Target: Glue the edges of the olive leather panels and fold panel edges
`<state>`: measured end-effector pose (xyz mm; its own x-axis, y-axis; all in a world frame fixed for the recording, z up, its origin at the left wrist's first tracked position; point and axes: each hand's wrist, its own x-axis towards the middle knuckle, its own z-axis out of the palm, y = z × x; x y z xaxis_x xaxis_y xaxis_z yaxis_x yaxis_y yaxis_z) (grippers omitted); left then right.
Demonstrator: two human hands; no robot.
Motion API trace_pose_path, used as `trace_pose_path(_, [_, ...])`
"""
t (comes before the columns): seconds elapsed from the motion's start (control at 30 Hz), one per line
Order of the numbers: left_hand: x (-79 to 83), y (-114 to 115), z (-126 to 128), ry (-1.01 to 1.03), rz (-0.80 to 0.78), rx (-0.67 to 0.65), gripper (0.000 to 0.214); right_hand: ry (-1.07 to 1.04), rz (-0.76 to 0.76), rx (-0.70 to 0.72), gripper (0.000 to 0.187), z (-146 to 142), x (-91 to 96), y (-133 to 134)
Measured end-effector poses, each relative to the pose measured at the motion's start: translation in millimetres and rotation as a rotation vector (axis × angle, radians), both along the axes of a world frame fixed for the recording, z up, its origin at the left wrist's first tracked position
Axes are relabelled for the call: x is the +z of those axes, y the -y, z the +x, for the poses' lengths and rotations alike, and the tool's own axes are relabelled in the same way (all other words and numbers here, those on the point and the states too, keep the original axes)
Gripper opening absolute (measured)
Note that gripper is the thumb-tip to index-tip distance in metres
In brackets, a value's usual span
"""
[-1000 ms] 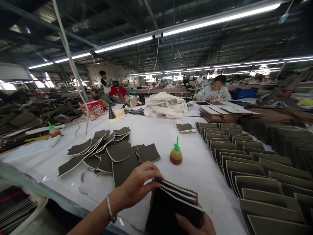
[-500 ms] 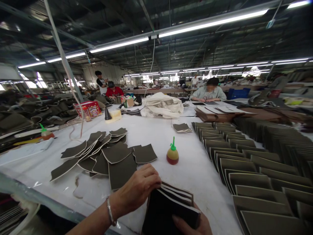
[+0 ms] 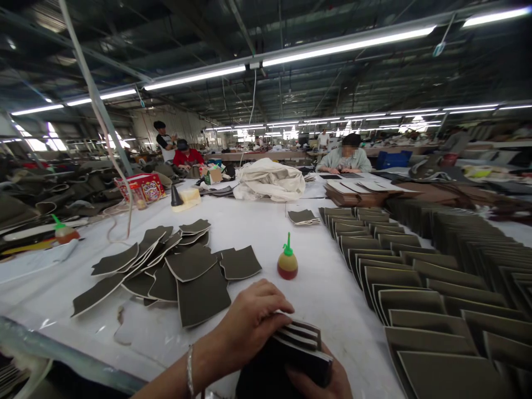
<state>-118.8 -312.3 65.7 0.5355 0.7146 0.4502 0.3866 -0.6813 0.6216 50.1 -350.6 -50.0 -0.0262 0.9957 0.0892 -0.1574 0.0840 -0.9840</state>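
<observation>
My right hand [image 3: 328, 382] grips from below a stack of dark cut pieces with pale edges [image 3: 297, 349] at the bottom centre. My left hand [image 3: 253, 321], a bracelet on its wrist, lies over the top of the stack with its fingers closed on the upper pieces. Just left of the hands, several dark pieces [image 3: 166, 263] lie fanned out on the white table [image 3: 257, 233]. A small round glue bottle with a green nozzle [image 3: 287, 261] stands beyond the stack.
Overlapping rows of olive pieces [image 3: 399, 266] fill the table's right side. A heap of white cloth [image 3: 270, 180], a red box [image 3: 139, 185] and a second bottle [image 3: 62, 231] lie farther off. A seated person [image 3: 347, 156] works across the table; other people stand at far left.
The view has swung slightly right and down. My left hand has slid further over the stack and closed on its top pieces; the stack sits lower in the picture.
</observation>
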Motion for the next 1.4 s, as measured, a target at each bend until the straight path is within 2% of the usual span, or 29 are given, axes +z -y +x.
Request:
trace_pose_path(0.2, [7.3, -7.4, 31.4, -0.078, -0.163, 0.009, 0.01, 0.025, 0.022, -0.001, 0.047, 3.8, -10.1, -2.0])
trace_pose_path(0.4, [12.3, -13.9, 38.9, -0.126, -0.235, 0.004, 0.014, -0.035, 0.005, 0.036, 0.046, 4.3, -16.6, -3.9])
trace_pose_path(0.5, [15.9, -15.6, 39.0, -0.219, -0.228, 0.008, 0.013, -0.046, 0.01, 0.036, 0.044, 4.0, -15.9, -4.2])
trace_pose_path(0.63, [24.6, -20.7, 41.9, -0.422, -0.208, -0.052, 0.012, -0.05, 0.029, 0.043, 0.048, 3.3, -14.3, -3.5])
trace_pose_path(0.77, [26.9, -26.3, 48.4, -0.573, -0.142, -0.025, 0.011, -0.026, 0.034, 0.013, 0.049, 2.9, -10.4, -1.9])
trace_pose_path(0.93, [16.4, -26.7, 53.4, -0.566, -0.041, -0.013, 0.01, -0.042, 0.054, 0.027, 0.041, 4.1, -5.0, -0.7])
trace_pose_path(1.1, [6.8, -24.5, 54.2, -0.544, -0.005, -0.032, 0.011, -0.042, 0.046, 0.008, 0.038, 5.8, -10.3, -1.8])
trace_pose_path(1.23, [4.6, -22.9, 56.3, -0.588, 0.025, -0.051, 0.012, -0.039, 0.029, 0.034, 0.041, 6.3, -14.8, -2.9])
trace_pose_path(1.4, [3.9, -20.9, 57.7, -0.609, 0.071, -0.099, 0.022, -0.052, 0.029, 0.015, 0.042, 6.5, -10.3, -1.6])
